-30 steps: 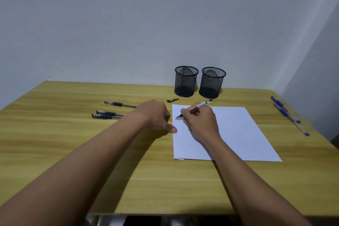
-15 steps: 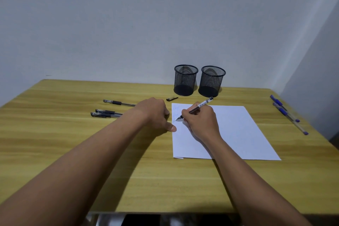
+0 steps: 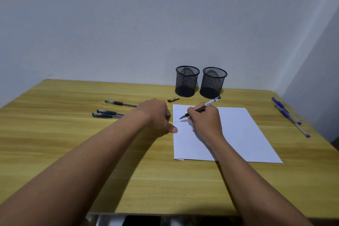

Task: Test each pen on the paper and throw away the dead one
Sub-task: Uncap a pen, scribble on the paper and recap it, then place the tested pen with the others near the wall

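Observation:
My right hand [image 3: 206,122] grips a black-tipped pen [image 3: 211,103] with its point on the upper left corner of a white sheet of paper [image 3: 238,134]. Small scribbles [image 3: 176,115] show along the sheet's left edge. My left hand [image 3: 156,114] rests loosely curled on the table, its thumb touching the sheet's left edge; it holds nothing that I can see. Three black pens [image 3: 108,113] lie to the left, one of them farther back [image 3: 120,103]. A black pen cap [image 3: 173,100] lies behind the paper. Blue pens [image 3: 288,115] lie at the right edge.
Two black mesh pen cups [image 3: 187,81] [image 3: 212,82] stand side by side at the back of the wooden table [image 3: 73,134], against a pale wall. A second wall closes in on the right, near the blue pens.
The pen tip has shifted slightly on the paper and a few more marks show near the left edge. My left hand has stayed in place.

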Demonstrator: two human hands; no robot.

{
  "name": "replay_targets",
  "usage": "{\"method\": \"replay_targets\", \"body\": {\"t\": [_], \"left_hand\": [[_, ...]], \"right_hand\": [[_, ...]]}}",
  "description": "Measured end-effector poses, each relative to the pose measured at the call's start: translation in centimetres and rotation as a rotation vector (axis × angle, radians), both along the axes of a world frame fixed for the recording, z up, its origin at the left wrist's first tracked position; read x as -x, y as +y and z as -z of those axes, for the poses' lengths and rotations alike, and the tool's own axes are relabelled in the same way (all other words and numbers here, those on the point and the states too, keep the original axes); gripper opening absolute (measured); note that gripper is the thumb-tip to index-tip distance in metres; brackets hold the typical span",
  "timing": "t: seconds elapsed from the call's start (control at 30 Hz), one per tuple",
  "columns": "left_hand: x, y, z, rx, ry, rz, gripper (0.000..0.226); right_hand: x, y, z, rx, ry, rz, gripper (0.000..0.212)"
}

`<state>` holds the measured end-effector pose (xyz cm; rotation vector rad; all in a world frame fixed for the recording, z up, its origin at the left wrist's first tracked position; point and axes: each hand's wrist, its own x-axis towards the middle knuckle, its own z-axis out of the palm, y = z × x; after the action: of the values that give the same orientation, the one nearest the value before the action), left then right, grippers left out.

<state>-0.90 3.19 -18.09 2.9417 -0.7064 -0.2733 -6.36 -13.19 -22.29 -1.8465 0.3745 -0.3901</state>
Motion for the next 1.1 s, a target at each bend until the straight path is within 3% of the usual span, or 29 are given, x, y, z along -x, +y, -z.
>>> {"method": "replay_targets", "body": {"t": [0.13,0.23,0.4,0.53,0.67,0.87,1.1], "left_hand": [[-0.4,0.1,-0.2,0.028,0.053,-0.001,0.051],[-1.5,0.8,-0.7,0.159,0.066,-0.037,0.039],[-4.0,-0.1,-0.6,0.321,-0.158,-0.137,0.027],[-5.3,-1.7,1.1,0.292,-0.209,-0.188,0.031],[-5.4,-2.1,1.9,0.271,-0.272,-0.187,0.015],[-3.7,-0.5,0.4,0.561,-0.194,-0.157,0.012],[-0.8,0.2,-2.7,0.714,-0.121,-0.103,0.004]], "right_hand": [[0.0,-0.2,-1.1,-0.233,0.026,-0.054,0.014],[0.1,-0.4,-1.9,-0.311,0.001,-0.102,0.014],[-0.7,-1.5,-2.6,-0.292,-0.049,-0.1,0.017],[-1.0,-2.1,-2.8,-0.32,-0.083,-0.109,0.013],[-0.9,-2.6,-2.9,-0.365,-0.072,-0.114,0.01],[-0.4,-3.0,-3.1,-0.391,-0.125,-0.107,0.005],[0.5,-3.3,-5.0,-0.477,-0.185,-0.141,0.002]]}}
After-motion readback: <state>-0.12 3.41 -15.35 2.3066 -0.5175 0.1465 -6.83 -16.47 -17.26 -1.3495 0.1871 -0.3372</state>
